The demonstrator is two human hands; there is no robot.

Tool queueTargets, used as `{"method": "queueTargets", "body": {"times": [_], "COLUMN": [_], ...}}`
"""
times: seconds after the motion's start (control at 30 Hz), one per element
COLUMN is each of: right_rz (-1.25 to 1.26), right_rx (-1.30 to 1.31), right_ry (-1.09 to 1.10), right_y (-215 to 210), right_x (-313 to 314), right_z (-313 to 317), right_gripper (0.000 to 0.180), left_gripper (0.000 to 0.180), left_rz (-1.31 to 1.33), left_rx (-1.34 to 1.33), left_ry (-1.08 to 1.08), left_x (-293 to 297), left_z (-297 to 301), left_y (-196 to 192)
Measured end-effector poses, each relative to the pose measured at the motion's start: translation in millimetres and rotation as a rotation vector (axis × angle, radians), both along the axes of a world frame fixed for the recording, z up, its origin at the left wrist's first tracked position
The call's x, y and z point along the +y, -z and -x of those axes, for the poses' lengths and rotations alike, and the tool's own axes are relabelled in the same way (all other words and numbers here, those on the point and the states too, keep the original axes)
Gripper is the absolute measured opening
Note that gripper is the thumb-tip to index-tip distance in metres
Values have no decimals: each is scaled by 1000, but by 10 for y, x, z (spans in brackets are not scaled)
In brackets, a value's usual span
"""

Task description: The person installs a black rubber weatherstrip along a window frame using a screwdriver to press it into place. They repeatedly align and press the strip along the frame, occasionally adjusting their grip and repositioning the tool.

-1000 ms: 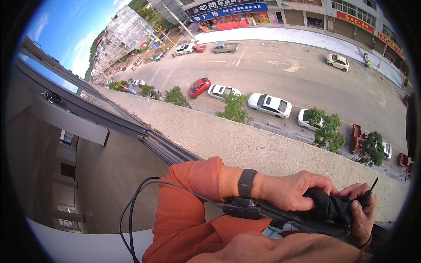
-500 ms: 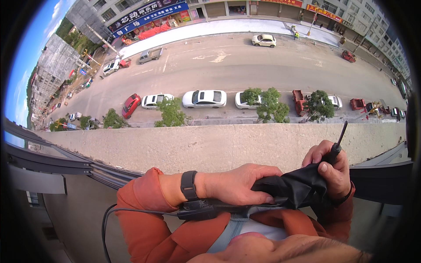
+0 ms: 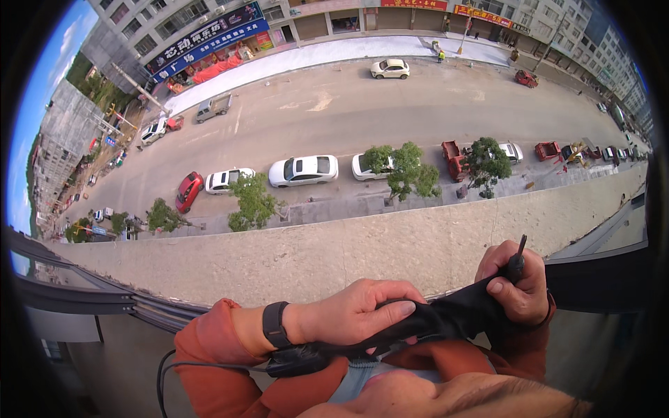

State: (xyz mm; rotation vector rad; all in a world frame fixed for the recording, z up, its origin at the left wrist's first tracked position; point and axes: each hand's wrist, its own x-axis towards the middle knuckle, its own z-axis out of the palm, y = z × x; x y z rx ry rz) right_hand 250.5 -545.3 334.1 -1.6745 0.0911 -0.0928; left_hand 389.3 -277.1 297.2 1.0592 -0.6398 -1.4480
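Note:
A black umbrella [image 3: 446,313], furled, lies slantwise across the front of my body, with its dark pointed tip up at the right. My right hand [image 3: 519,282] is wrapped round the fabric just under the tip, thumb across the near side. Farther down, my left hand [image 3: 359,310] is closed over the rolled cloth, its thumb lying along the top. The umbrella's lower end is hidden beneath my left hand and forearm. On my left wrist is a dark band [image 3: 275,325], and a black box [image 3: 298,361] with a cable [image 3: 209,364] sits below it.
Just beyond my hands runs a rough concrete ledge [image 3: 293,261], high above a street. A dark window frame [image 3: 70,285] borders it at left. Below are a parked white car [image 3: 304,170], a red truck [image 3: 454,161] and trees [image 3: 414,171].
The view has tilted, so the street sits further left. The black fabric looks stretched smoother between my hands. The umbrella's tip points less far out, and my left thumb has shifted onto the cloth.

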Motion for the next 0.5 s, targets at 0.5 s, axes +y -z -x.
{"method": "queueTargets", "body": {"times": [0.5], "right_rz": [515], "right_rx": [-103], "right_ry": [83], "right_y": [-1], "right_x": [-19], "right_z": [-95], "right_gripper": [16], "left_gripper": [38], "left_rz": [308], "left_rx": [-339], "left_ry": [-2], "left_x": [8], "left_z": [-180], "left_y": [1]}}
